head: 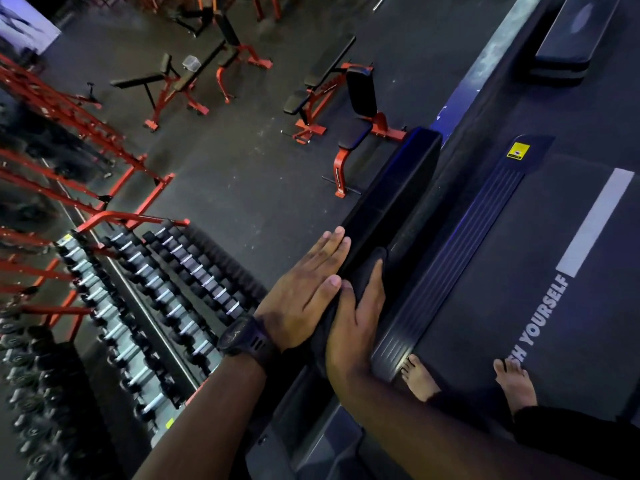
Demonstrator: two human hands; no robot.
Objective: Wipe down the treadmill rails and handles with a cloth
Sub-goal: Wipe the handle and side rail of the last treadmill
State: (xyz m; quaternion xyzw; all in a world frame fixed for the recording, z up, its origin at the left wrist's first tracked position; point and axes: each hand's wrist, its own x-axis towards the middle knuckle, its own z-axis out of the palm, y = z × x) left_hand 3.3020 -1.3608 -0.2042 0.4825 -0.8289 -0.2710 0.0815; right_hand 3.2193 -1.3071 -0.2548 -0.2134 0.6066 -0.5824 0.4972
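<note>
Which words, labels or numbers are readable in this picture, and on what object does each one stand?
"SH YOURSELF": white letters on the treadmill belt; the beginning is hidden at a bare foot.
Yellow sticker at the foot rail's far end: too small to read.
Dark marks on a red bench leg: too blurred to read.

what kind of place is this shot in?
Almost certainly a commercial gym: a red rack of dumbbells, several red-framed weight benches on dark flooring, and the treadmill belt the person stands on.
</note>
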